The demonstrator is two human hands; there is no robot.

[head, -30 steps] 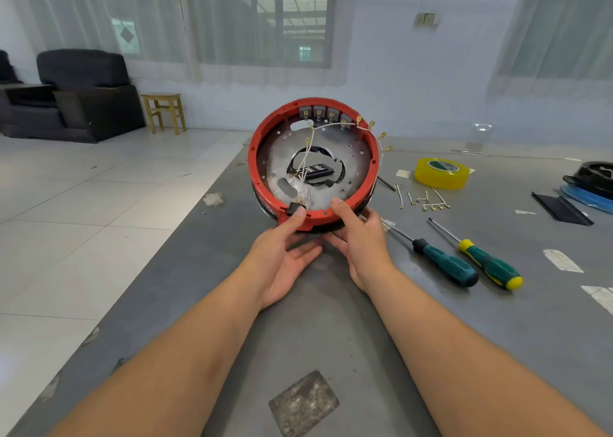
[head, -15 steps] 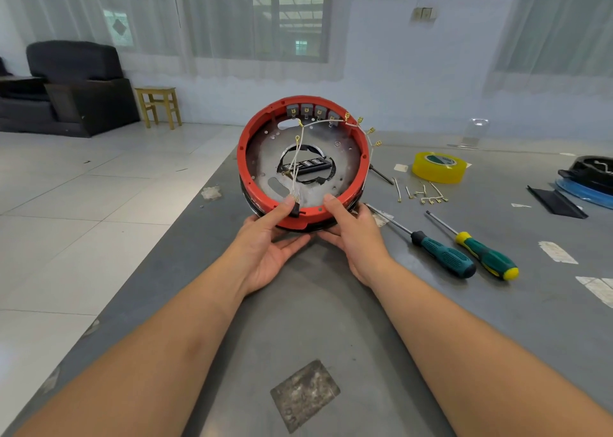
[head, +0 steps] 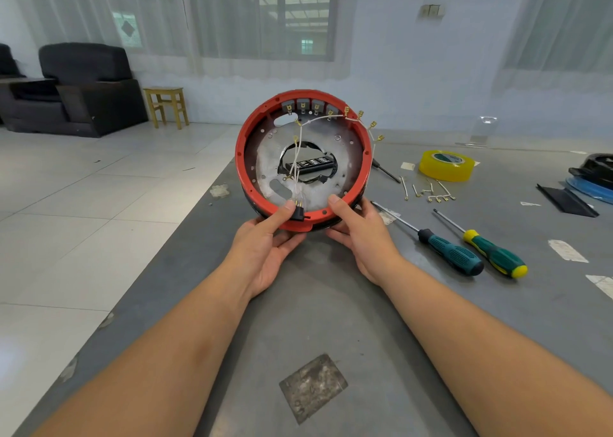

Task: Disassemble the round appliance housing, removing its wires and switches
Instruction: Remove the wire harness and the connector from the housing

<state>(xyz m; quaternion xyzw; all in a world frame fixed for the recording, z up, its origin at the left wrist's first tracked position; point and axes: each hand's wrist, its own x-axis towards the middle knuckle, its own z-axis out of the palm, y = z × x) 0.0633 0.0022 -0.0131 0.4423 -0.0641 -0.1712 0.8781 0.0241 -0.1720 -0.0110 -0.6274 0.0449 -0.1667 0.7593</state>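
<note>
The round housing (head: pixel 243 167), a red ring around a grey metal plate, is tipped up on edge over the grey table (head: pixel 331 304), its open side facing me. My left hand (head: pixel 265 247) grips its lower rim, thumb beside a small black switch (head: pixel 299 213). My right hand (head: pixel 361 234) holds the lower rim on the right, thumb inside the ring. White wires (head: pixel 300 148) with brass terminals run across the plate and over the top right rim. Several grey switches (head: pixel 310 105) sit along the upper inner rim.
Two green-handled screwdrivers (head: pixel 451 252) (head: pixel 494 254) lie to the right of my right hand. Beyond them are loose wire pieces (head: pixel 431 191), a yellow tape roll (head: pixel 446 165) and black and blue parts (head: pixel 590 174) at the right edge. The table's left edge drops to tiled floor.
The housing has tilted a little further upright in both hands. My left thumb has slid up the rim next to the black switch.
</note>
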